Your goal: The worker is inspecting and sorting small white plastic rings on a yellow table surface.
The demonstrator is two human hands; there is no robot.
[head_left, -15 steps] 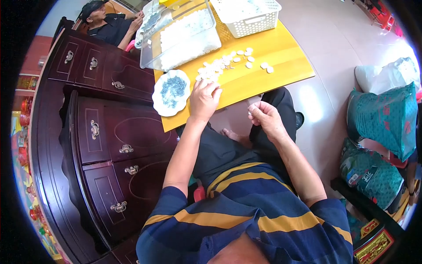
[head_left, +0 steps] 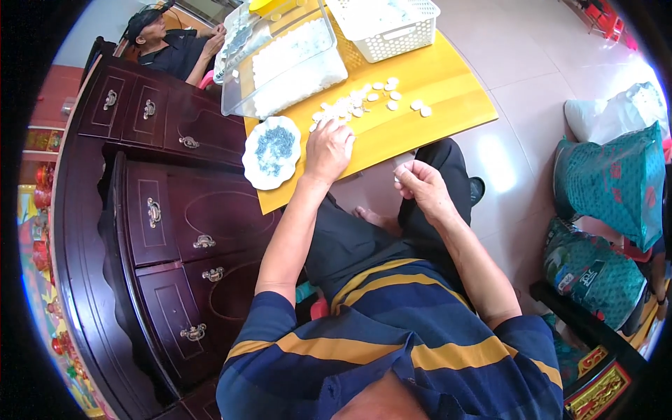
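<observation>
My left hand point(head_left: 329, 148) lies at the near edge of the yellow table, its fingers reaching onto a loose pile of small white round discs point(head_left: 358, 112); its fingertips are partly hidden. Over my lap, off the table's front edge, my right hand point(head_left: 422, 185) is closed in a pinch. A small white piece point(head_left: 397, 179) just shows between its thumb and finger; the kind is too small to tell. Left of my left hand stands a white scalloped dish point(head_left: 253, 157) holding many tiny dark, thin metal-looking pieces point(head_left: 276, 142).
A clear plastic bin point(head_left: 336, 73) of white pieces and a white perforated basket point(head_left: 392, 47) stand farther back on the table point(head_left: 455, 94). A dark wooden cabinet point(head_left: 175, 175) borders the left. Teal sacks point(head_left: 609, 189) sit at right. Another person point(head_left: 171, 52) works at far left.
My left hand has shifted slightly at the near edge of the pile. My right hand keeps its pinch in nearly the same place. The view has tilted a little.
</observation>
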